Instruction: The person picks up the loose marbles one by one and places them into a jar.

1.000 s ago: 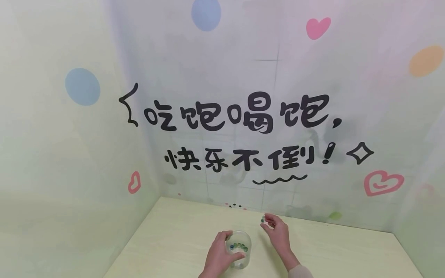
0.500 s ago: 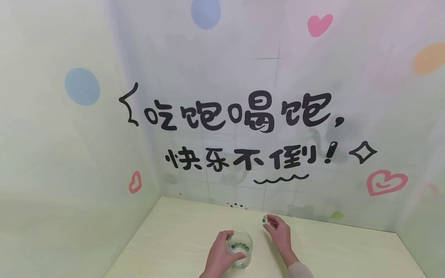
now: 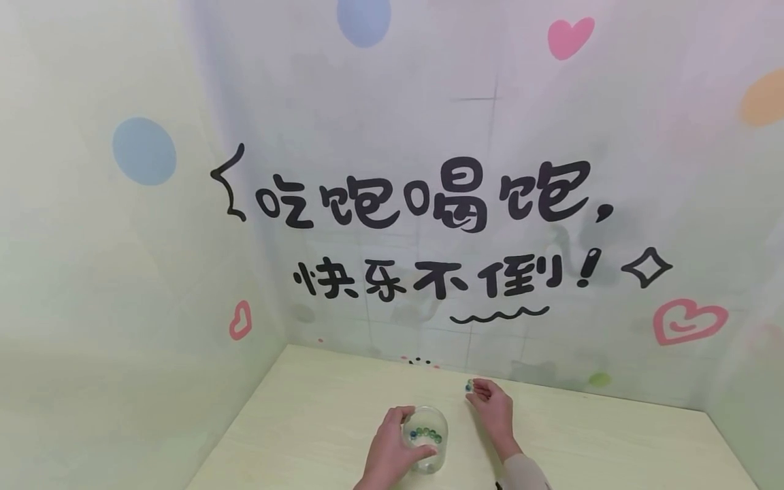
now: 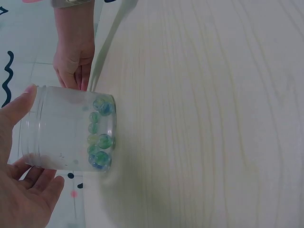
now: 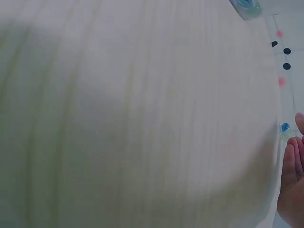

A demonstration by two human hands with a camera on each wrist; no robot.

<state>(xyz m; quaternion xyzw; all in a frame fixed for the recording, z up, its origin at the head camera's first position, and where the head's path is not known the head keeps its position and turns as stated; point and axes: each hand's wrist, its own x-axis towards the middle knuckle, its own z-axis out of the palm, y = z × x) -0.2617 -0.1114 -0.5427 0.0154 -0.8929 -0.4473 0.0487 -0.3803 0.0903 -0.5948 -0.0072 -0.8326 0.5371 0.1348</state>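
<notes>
My left hand [image 3: 388,446] grips a clear, open-topped jar [image 3: 431,418] by its side, with fingers and thumb around it near the rim. Several green and blue glass marbles [image 4: 97,133] lie at the bottom of the jar. To the right of the jar and slightly farther back, my right hand [image 3: 495,412] pinches a few small marbles [image 3: 469,386] between thumb and fingertips; their exact number is unclear. Only part of the right hand [image 5: 292,185] shows at the edge of the right wrist view, with a blue marble [image 5: 285,127] by the fingertips.
The pale wood-grain table [image 3: 306,408] meets a back wall [image 3: 392,136] printed with black lettering, hearts and dots. A plain side wall [image 3: 122,286] stands at the left. Beside the right sleeve [image 3: 523,473], a small dark thing [image 3: 499,485] peeks in at the bottom.
The head view has turned slightly, so the whole scene shifts a little. Both hands keep their holds, and the right hand stays beside the jar. A small dark thing now shows by the right sleeve.
</notes>
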